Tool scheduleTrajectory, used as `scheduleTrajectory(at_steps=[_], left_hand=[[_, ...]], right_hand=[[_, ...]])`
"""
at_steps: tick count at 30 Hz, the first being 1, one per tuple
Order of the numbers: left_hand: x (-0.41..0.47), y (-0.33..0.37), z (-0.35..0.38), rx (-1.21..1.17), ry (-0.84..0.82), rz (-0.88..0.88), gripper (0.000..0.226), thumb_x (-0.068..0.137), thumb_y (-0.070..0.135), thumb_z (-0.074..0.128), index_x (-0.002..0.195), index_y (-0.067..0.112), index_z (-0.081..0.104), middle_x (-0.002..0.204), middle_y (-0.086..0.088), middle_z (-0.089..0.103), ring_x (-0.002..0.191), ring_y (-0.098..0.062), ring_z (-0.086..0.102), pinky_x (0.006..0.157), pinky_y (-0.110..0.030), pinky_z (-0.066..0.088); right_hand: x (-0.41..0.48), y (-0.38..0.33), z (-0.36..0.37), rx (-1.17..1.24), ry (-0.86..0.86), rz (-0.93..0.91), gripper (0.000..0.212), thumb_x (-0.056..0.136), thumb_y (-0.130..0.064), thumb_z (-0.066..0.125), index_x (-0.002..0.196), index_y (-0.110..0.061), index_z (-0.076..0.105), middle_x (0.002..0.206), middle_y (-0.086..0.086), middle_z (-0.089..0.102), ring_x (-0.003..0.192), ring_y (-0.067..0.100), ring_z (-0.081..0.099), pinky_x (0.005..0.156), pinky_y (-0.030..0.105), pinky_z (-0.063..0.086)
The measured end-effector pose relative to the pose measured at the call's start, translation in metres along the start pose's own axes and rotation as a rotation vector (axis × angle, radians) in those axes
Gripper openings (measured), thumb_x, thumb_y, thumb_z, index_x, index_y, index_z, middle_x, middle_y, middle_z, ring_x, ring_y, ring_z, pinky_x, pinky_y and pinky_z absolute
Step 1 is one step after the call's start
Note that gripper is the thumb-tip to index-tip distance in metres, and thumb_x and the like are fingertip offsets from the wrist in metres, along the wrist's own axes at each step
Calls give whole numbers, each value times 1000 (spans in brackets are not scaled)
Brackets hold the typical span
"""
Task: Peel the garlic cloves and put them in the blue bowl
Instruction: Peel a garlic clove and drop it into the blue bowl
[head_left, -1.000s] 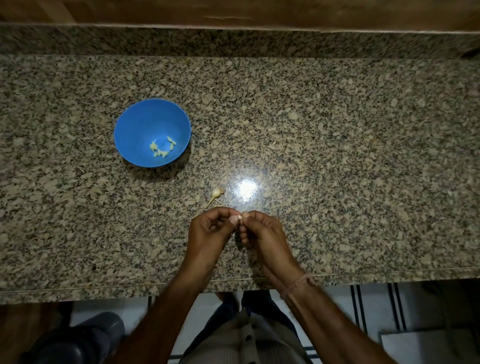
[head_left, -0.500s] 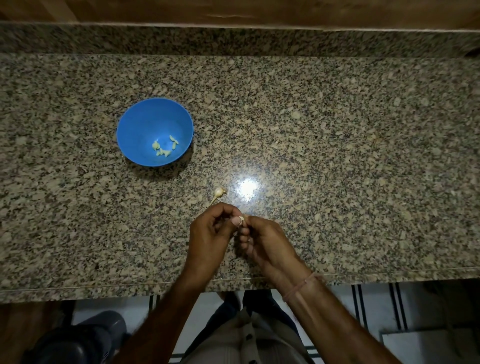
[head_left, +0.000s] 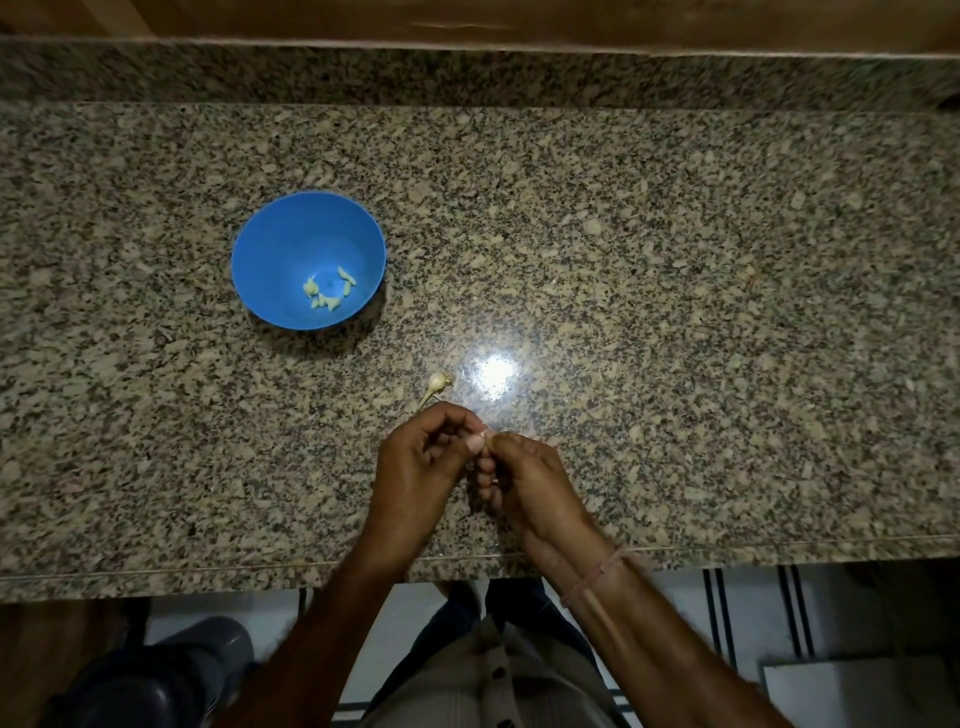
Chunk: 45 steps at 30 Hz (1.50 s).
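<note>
Grip: we are pinching a garlic clove (head_left: 485, 438) between left hand (head_left: 423, 467) and right hand (head_left: 530, 480) fingertips | Target: blue bowl (head_left: 270, 249) lying up-left of clove, left hand sitting nearer | Long axis: we cannot tell.

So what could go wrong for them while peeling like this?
The tiny garlic clove pinched between the left hand and right hand could slip and fall off the speckled granite counter's near edge. The round blue plastic bowl sits away to the left, so a toss might miss. Dim light hides leftover skin.
</note>
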<state>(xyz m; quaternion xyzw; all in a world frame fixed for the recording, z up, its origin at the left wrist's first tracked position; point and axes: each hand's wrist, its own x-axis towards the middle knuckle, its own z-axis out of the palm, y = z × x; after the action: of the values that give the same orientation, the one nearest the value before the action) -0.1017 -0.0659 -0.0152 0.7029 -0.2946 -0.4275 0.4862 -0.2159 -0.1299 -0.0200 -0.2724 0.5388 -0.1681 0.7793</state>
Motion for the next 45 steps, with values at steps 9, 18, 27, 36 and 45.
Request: scheduleTrajectory(at_steps=[9, 18, 27, 36, 45], left_hand=[[5, -10, 5, -64, -52, -139, 16, 98, 0, 65, 98, 15, 70, 81, -4, 73, 79, -23, 72, 74, -42, 61], [4, 6, 6, 435, 141, 185, 19, 95, -3, 66, 94, 16, 68, 92, 7, 65, 85, -5, 61, 69, -6, 41], [2, 8, 2, 770, 124, 411, 14, 87, 3, 68, 96, 14, 67, 93, 0, 63, 85, -20, 57, 64, -33, 46], [1, 7, 8, 383, 109, 189, 17, 94, 0, 68, 93, 17, 72, 89, 10, 70, 85, -7, 66, 70, -17, 48], [0, 5, 10, -202, -5, -226, 17, 99, 19, 70, 105, 5, 78, 93, -15, 79, 85, -26, 74, 77, -33, 59]], right_hand=[[-1, 6, -9, -85, -13, -141, 20, 104, -9, 59, 91, 2, 69, 71, 11, 59, 62, 12, 51, 57, 23, 44], [-4, -7, -21, -326, -17, -477, 8, 96, -13, 76, 103, -10, 77, 99, 8, 79, 98, 30, 75, 94, 51, 61], [3, -9, -23, -443, -37, -533, 6, 95, -10, 75, 94, -13, 80, 93, 2, 81, 94, 25, 77, 91, 54, 61], [7, -6, -24, -463, -98, -494, 37, 84, -48, 66, 90, -11, 70, 76, -11, 65, 69, 6, 55, 66, 27, 44], [6, -2, -27, -529, -87, -551, 15, 104, -15, 62, 96, -2, 63, 68, -19, 62, 61, -4, 54, 60, 14, 41]])
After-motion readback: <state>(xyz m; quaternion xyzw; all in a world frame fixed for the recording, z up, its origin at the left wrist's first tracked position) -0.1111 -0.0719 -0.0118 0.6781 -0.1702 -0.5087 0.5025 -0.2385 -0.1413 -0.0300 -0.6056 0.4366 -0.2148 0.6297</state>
